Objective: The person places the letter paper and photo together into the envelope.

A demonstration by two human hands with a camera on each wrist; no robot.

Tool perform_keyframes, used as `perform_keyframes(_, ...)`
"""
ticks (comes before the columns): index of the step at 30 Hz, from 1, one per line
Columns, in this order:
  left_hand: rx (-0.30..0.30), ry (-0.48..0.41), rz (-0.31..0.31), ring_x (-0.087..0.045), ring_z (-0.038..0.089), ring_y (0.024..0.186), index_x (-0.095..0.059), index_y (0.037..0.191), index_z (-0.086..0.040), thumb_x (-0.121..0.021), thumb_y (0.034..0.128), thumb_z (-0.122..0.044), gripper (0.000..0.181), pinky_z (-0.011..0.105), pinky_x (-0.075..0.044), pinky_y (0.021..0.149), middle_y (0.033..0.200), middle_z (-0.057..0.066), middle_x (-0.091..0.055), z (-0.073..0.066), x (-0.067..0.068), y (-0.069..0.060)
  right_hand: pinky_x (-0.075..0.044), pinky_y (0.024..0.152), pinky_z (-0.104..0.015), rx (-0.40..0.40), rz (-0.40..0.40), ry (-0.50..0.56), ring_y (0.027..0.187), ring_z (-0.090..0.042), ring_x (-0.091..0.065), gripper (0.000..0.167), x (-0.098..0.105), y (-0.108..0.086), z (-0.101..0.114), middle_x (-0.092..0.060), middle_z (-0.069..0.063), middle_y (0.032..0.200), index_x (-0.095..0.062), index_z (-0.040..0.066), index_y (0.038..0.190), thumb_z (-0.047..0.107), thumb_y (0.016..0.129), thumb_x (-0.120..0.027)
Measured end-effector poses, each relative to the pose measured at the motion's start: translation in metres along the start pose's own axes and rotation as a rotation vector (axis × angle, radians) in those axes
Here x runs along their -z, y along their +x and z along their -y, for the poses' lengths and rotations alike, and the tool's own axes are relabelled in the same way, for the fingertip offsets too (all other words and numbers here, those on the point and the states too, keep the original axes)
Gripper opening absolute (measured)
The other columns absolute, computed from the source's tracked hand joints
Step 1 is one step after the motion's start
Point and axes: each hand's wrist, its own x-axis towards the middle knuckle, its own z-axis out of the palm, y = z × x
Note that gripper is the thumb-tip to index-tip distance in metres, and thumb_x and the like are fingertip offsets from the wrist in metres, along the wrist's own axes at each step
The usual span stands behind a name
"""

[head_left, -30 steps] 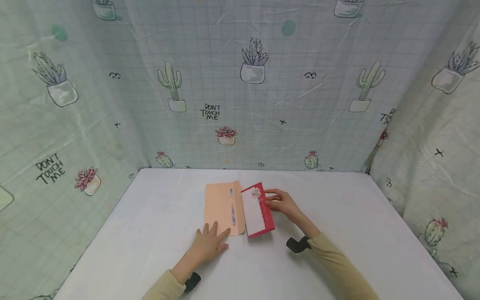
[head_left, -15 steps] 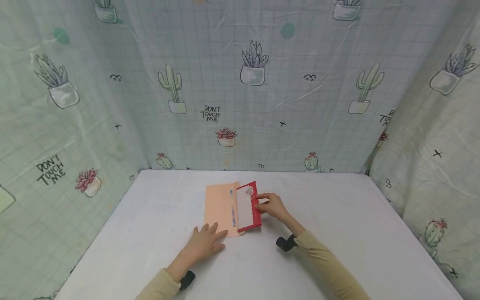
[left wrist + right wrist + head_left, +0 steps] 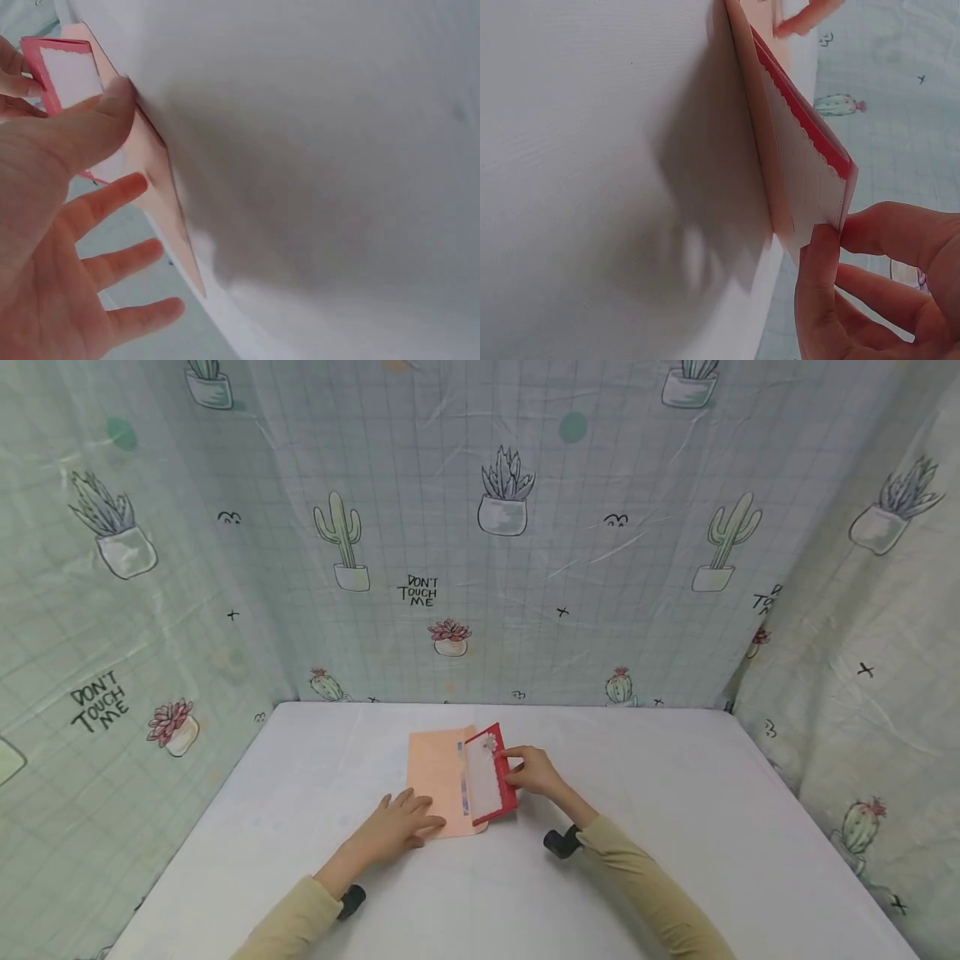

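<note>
A peach envelope (image 3: 431,768) lies on the table, its flap side towards the right and a bluish strip along it. My left hand (image 3: 392,828) rests with spread fingers on the envelope's lower left; in the left wrist view its fingers (image 3: 112,259) are straight. A red greeting card (image 3: 483,781) with a white panel and a small flower is tilted over the flap side. Between thumb and fingers my right hand (image 3: 536,771) pinches the card's right edge. From the right wrist view, the card (image 3: 799,146) slants up from the envelope (image 3: 761,142); whether its far edge is inside cannot be told.
The white table (image 3: 637,785) extends around the envelope. A cactus-print cloth (image 3: 577,560) hangs behind the table and along both sides. Black wrist mounts (image 3: 562,842) sit below each wrist, near the tabletop.
My right hand has moved the card left, from beside the envelope to over its flap side. My left hand has slid slightly left and up along the envelope.
</note>
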Motion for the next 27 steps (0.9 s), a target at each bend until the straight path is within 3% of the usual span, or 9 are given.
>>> perform_keyframes(5, 0.001, -0.032, 0.015, -0.027, 0.048, 0.128, -0.055, 0.120, -0.026, -0.059, 0.0839, -0.025, 0.037, 0.067, -0.026, 0.094, 0.137, 0.015, -0.041, 0.004, -0.001, 0.001, -0.054, 0.061, -0.027, -0.023, 0.019, -0.024, 0.073, -0.016, -0.061, 0.044, 0.000, 0.003, 0.002, -0.055, -0.018, 0.118, -0.056, 0.003, 0.120, 0.005, 0.077, -0.065)
perform_keyframes(23, 0.048, -0.038, 0.083, -0.031, 0.045, 0.127, -0.053, 0.123, -0.028, -0.062, 0.0819, -0.028, 0.043, 0.069, -0.024, 0.094, 0.137, 0.008, -0.044, 0.007, 0.003, 0.006, -0.053, 0.061, -0.025, -0.072, 0.090, 0.056, 0.066, -0.012, -0.058, 0.045, -0.015, 0.016, -0.010, -0.057, -0.015, 0.114, -0.057, 0.008, 0.121, 0.009, 0.077, -0.068)
perform_keyframes(27, 0.049, -0.039, 0.083, -0.031, 0.045, 0.127, -0.052, 0.124, -0.029, -0.061, 0.0825, -0.029, 0.042, 0.069, -0.024, 0.094, 0.137, 0.007, -0.043, 0.008, 0.002, 0.007, -0.053, 0.060, -0.025, -0.043, 0.100, 0.052, 0.066, -0.013, -0.056, 0.045, -0.020, 0.015, -0.008, -0.057, -0.016, 0.115, -0.056, 0.006, 0.121, 0.009, 0.077, -0.068)
